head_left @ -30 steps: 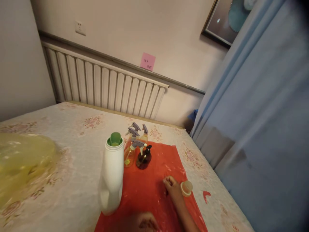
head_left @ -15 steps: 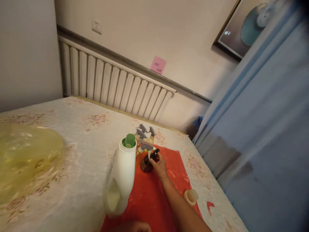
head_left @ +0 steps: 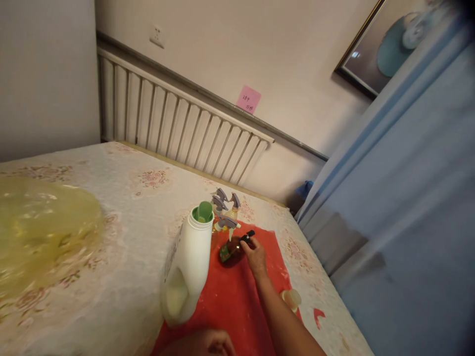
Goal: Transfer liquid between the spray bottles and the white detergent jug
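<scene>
My right hand (head_left: 256,256) grips a dark brown pump bottle (head_left: 233,249) by its neck, just under the black pump head. The bottle leans with its top to the right, and a green label shows low on its side. My left hand (head_left: 215,342) is at the bottom edge, its fingers curled; whatever it may hold is hidden. Between the hands and to the left stands a large white jug (head_left: 193,262), uncapped, with a green spout in its mouth. Just behind the pump bottle is a group of several spray bottles with grey trigger heads (head_left: 227,223).
A red plastic sheet (head_left: 237,301) lies under the bottles on the flowered tablecloth (head_left: 122,237). Near its right edge sit a pale cap (head_left: 291,299) and a red scrap (head_left: 318,317). A yellowish transparent plastic bag (head_left: 44,222) bulges at the left; a blue curtain (head_left: 389,222) hangs at the right.
My right hand has tilted the pump bottle and shifted it slightly right, so its green label now shows. More of my left hand has come into view at the bottom.
</scene>
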Tool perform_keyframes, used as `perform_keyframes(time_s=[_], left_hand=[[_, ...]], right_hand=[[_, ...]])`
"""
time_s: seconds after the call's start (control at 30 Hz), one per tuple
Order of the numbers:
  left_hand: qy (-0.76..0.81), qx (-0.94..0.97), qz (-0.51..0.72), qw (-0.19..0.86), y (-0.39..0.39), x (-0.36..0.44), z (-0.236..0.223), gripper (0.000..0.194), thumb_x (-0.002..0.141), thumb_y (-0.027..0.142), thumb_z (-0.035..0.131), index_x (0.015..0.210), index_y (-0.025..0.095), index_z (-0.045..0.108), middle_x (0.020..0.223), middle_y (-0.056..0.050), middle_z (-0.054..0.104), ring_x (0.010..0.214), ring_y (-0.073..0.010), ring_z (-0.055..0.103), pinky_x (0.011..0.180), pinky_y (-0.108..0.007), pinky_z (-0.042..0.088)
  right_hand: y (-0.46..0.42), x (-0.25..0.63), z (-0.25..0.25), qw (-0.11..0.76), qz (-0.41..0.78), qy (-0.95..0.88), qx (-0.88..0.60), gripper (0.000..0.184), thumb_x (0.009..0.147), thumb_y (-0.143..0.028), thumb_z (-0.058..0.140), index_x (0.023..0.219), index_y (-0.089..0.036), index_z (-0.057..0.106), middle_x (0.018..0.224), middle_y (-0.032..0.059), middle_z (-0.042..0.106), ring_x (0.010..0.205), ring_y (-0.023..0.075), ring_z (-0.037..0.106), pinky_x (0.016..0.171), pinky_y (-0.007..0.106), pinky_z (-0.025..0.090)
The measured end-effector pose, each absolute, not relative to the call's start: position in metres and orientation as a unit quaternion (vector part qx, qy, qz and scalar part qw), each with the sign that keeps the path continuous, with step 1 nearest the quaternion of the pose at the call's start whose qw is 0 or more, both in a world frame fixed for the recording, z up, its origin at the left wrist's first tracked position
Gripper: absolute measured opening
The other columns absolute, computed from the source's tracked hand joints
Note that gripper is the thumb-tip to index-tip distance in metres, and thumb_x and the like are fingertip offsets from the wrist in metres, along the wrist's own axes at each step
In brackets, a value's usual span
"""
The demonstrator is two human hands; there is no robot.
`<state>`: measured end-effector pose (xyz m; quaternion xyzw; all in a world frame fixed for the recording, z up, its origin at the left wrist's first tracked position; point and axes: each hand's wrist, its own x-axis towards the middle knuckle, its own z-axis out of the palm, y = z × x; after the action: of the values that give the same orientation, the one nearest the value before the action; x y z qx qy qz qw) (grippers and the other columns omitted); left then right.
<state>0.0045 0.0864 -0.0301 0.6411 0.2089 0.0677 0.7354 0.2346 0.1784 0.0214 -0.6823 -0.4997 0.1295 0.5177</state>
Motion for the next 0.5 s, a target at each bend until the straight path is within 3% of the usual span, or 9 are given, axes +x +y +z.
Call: perform_keyframes(time_s=[0.17, 0.27, 0.37, 0.43, 0.5], left_hand=[[0.222, 0.47, 0.199, 0.831, 0.09, 0.02, -0.06, 0.042, 0.076, 0.048, 0.065, 0.111, 0.025, 0.057, 0.083, -0.001, 0.062, 0.06, -0.0154, 0.06, 0.059, -0.03, 0.045], [0.222, 0.339, 0.256, 0.878, 0.092, 0.024, -0.06, 0.069, 0.074, 0.054, 0.066, 0.133, 0.032, 0.037, 0.112, -0.007, 0.058, 0.082, -0.023, 0.065, 0.074, -0.039, 0.049], [0.163, 0.268, 0.28, 0.907, 0.091, 0.023, -0.049, 0.087, 0.075, 0.056, 0.065, 0.144, 0.038, 0.016, 0.146, -0.012, 0.035, 0.108, -0.0304, 0.059, 0.088, -0.047, 0.045], [0.112, 0.259, 0.285, 0.916, 0.09, 0.021, -0.04, 0.081, 0.078, 0.055, 0.062, 0.144, 0.039, 0.02, 0.152, -0.01, 0.031, 0.118, -0.0326, 0.053, 0.092, -0.05, 0.042], [0.061, 0.265, 0.286, 0.919, 0.088, 0.02, -0.035, 0.065, 0.082, 0.051, 0.059, 0.14, 0.037, 0.034, 0.147, -0.008, 0.04, 0.123, -0.0326, 0.048, 0.093, -0.05, 0.042]], right_hand=[[0.136, 0.238, 0.039, 0.532, 0.155, -0.49, -0.672, 0.025, 0.072, -0.04, 0.066, 0.082, -0.017, 0.07, 0.079, 0.0024, 0.07, 0.077, 0.0212, 0.063, 0.072, 0.03, 0.047], [0.108, 0.236, 0.046, 0.542, 0.189, -0.48, -0.663, 0.027, 0.074, -0.042, 0.065, 0.083, -0.017, 0.07, 0.077, 0.0017, 0.069, 0.075, 0.0203, 0.062, 0.069, 0.03, 0.048], [0.082, 0.229, 0.05, 0.548, 0.228, -0.474, -0.651, 0.029, 0.076, -0.042, 0.065, 0.088, -0.016, 0.07, 0.082, 0.0031, 0.07, 0.078, 0.0209, 0.063, 0.071, 0.03, 0.049], [0.068, 0.222, 0.051, 0.554, 0.258, -0.463, -0.642, 0.027, 0.077, -0.04, 0.065, 0.09, -0.017, 0.071, 0.083, 0.0032, 0.07, 0.079, 0.0212, 0.063, 0.072, 0.03, 0.049], [0.057, 0.215, 0.05, 0.56, 0.285, -0.449, -0.635, 0.024, 0.075, -0.039, 0.067, 0.087, -0.018, 0.071, 0.082, 0.0023, 0.07, 0.079, 0.0208, 0.062, 0.072, 0.03, 0.049]])
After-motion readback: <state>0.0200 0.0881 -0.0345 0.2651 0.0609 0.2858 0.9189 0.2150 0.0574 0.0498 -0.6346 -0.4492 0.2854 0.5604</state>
